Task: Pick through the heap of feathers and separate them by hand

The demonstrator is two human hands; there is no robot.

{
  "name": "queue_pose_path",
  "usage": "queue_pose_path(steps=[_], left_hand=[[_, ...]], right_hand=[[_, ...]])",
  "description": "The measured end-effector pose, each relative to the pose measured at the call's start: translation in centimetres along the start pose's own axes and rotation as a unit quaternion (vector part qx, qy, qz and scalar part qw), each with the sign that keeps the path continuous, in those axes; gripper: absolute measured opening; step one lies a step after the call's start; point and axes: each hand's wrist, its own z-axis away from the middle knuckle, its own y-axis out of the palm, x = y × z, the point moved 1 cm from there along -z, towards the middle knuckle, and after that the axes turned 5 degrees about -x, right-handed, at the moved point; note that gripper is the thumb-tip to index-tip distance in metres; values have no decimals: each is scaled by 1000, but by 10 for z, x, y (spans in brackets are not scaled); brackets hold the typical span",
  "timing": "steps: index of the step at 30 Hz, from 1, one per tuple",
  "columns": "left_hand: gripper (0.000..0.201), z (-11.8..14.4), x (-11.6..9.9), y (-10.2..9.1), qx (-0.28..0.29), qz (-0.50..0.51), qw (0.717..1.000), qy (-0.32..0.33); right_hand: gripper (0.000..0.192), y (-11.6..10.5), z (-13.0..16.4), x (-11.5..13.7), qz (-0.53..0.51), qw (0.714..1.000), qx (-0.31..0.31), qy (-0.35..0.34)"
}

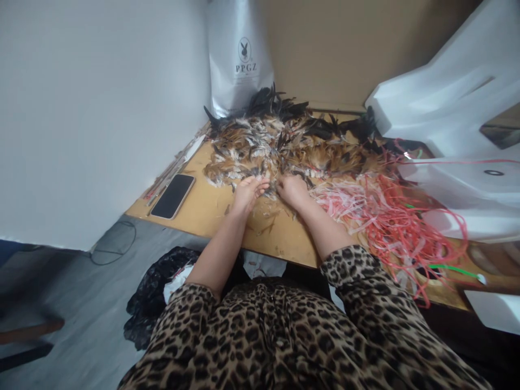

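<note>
Feathers [247, 143] are covering the far middle of the table [207, 214]; left hand [248, 194] and right hand [293, 190] are resting at their near edge, fingers bent, grasp unclear; loose pink strands [394, 230] at right are risking tangles.

Reads as a small workshop, handcraft type. Evidence: plain wooden table [280, 241] carrying a bulk heap of loose feathers [252, 141] next to a tangle of red and pink strips [390, 216]; printed PPGZ bag [239, 89] behind; bare grey floor [97, 309] with a black plastic bag [156, 287].
</note>
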Motion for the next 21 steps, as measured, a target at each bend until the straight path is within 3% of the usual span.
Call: queue_pose_path(steps=[3, 5, 8, 10, 13, 15, 21], left_hand=[[10, 0, 0, 0, -1, 3, 1000, 1], [11, 0, 0, 0, -2, 5, 1000, -5], [10, 0, 1, 0, 9, 9, 999, -30], [9, 1, 1, 1, 29, 16, 998, -52], [7, 3, 1, 2, 63, 24, 995, -78], [7, 4, 1, 3, 82, 27, 992, -91], [13, 7, -1, 4, 127, 55, 983, -124]], right_hand=[[19, 5, -3, -9, -134, 989, -35, 42], [16, 8, -5, -15, -285, 953, -44, 93], [19, 9, -6, -18, -512, 841, -24, 174], [23, 6, -5, -17, -608, 767, -2, 206], [28, 0, -3, -11, -674, 702, 27, 227], [29, -2, -1, -6, -689, 686, 42, 230], [26, 2, 3, 2, -687, 694, 78, 200]])
